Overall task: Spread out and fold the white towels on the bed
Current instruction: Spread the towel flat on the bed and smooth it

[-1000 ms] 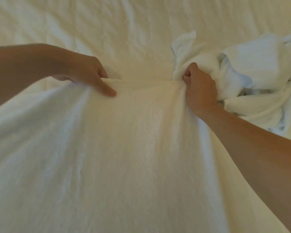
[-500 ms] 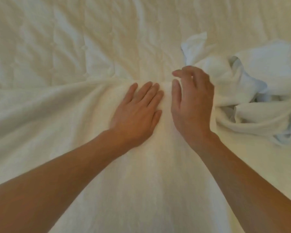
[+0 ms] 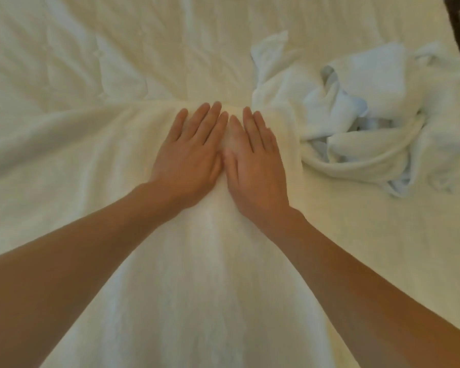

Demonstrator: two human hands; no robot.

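Two hands: the left hand point(image 3: 186, 158) and the right hand point(image 3: 255, 160) are being laid flat side by side, touching along the forefingers, with fingers straight; nothing is being gripped by either.
Towel: one towel point(image 3: 197, 274) is being pressed onto the bed point(image 3: 91, 49) under both palms. Its far edge is lying just beyond the fingertips, and its length is running toward the near side between the forearms.
Heap: more towels point(image 3: 369, 115) are lying crumpled on the right, close beside the right hand.
Step in hand: the spreading stage is judged to be under way. The cloth is being flattened at its far middle, and no fold is being made yet.
Creases: long ridges are being shown on the left part of the towel.
Next move: the palms are probably being called on to sweep apart, left and right, so that the ridges are pushed out before any corner is pinched.
Caution: the heap could be dragged by a rightward sweep.
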